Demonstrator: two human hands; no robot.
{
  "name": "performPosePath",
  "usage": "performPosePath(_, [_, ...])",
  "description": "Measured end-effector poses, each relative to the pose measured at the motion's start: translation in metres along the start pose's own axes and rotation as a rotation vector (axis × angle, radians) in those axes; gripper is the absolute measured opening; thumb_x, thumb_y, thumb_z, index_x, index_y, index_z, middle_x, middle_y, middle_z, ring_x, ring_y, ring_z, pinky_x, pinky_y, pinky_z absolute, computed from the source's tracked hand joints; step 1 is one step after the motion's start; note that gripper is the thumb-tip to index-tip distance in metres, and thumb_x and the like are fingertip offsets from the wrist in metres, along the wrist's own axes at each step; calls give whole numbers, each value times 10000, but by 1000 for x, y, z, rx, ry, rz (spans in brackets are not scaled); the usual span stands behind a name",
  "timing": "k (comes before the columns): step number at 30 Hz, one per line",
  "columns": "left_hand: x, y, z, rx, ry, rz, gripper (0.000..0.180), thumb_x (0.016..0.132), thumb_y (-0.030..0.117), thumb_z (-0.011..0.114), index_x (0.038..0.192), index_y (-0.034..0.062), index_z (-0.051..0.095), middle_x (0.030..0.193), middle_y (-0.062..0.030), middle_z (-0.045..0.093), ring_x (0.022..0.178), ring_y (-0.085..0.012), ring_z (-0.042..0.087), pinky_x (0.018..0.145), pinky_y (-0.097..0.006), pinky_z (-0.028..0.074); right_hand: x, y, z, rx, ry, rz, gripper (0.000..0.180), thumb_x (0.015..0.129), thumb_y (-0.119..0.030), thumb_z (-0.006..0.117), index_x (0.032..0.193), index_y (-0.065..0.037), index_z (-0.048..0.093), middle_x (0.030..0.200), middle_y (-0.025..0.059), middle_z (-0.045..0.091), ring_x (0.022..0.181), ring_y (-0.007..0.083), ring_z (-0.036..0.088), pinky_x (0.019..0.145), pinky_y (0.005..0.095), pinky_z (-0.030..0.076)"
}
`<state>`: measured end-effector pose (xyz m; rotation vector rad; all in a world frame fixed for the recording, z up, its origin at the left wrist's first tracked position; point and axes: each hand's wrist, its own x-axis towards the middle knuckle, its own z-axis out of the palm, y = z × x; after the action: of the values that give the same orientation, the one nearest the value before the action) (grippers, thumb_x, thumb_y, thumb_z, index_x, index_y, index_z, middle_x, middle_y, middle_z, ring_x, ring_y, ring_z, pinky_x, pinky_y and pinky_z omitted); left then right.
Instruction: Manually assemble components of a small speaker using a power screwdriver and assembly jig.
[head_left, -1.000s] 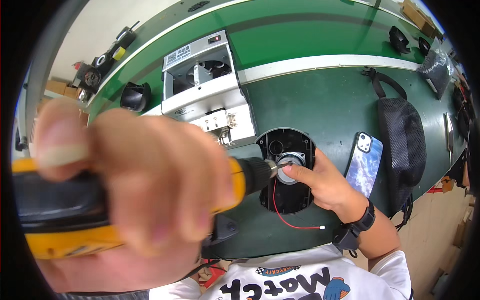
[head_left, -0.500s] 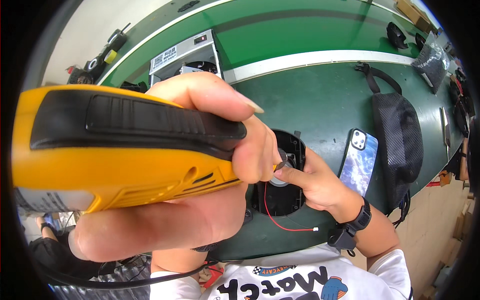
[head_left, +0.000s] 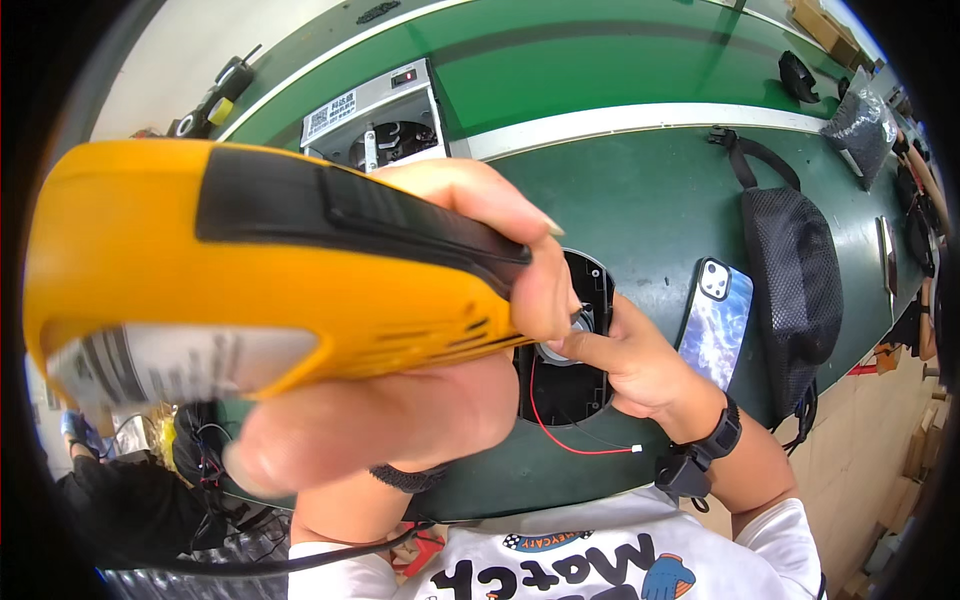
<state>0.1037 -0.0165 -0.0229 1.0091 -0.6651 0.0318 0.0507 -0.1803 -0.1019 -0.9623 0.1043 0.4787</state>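
Observation:
My left hand (head_left: 400, 425) is wrapped round a yellow-and-black electric screwdriver (head_left: 270, 270), which fills much of the left side. Its front end points at a black plastic housing (head_left: 565, 400) on the bench, and the left fingers hide the tip. On the housing's right edge my right hand (head_left: 645, 365) is closed, with the thumb reaching in over a round grey speaker-like part (head_left: 552, 354). A thin red wire (head_left: 540, 420) curves out of the housing to a small white connector (head_left: 636, 449). Whether the tip touches anything cannot be seen.
Right of the housing lie a blue marbled phone (head_left: 715, 320) and a black mesh pouch (head_left: 795, 280). Behind the screwdriver stands a grey metal machine (head_left: 370, 105). A clear bag of dark parts (head_left: 862, 135) sits at the far right. Another person's dark clothing (head_left: 130, 510) shows lower left.
The screwdriver and my left hand have shifted right and tilted, so its pale label side shows more. My right hand and the housing have barely moved.

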Motion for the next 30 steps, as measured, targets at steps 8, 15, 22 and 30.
performPosePath(8, [-4, 11, 5, 78, -115, -92, 667, 717, 643, 522, 971, 27, 546, 726, -50, 570, 610, -150, 528, 588, -297, 455, -6, -1, 2, -14, -38, -12, 442, 887, -12, 650, 1307, -18, 513, 1106, 31, 626, 1005, 109, 584, 903, 298, 485])
performPosePath(15, [0, 4, 5, -54, -195, -135, 300, 904, 309, 616, 920, 13, 568, 792, -75, 584, 663, -142, 527, 609, -261, 435, -2, 1, 5, -44, -61, -59, 443, 896, -20, 653, 1313, -18, 502, 1091, 29, 623, 970, 108, 600, 882, 292, 501])
performPosePath(22, [23, 73, 6, 105, 16, 74, 1288, 665, 921, 517, 1406, -119, 348, 677, -12, 581, 581, -142, 597, 550, -279, 522, 7, -7, 19, 30, -78, 0, 512, 887, -32, 679, 1347, -18, 457, 1119, 67, 623, 988, 141, 624, 845, 322, 556])
performPosePath(30, [-22, 130, -56, 514, 422, 336, 1160, 782, 843, 499, 1494, -44, 268, 1210, -117, 571, 1133, -214, 551, 1020, -417, 423, 128, -116, -41, -107, 166, 15, 474, 876, -122, 667, 1281, 25, 467, 1165, 209, 607, 1020, 307, 658, 833, 541, 583])
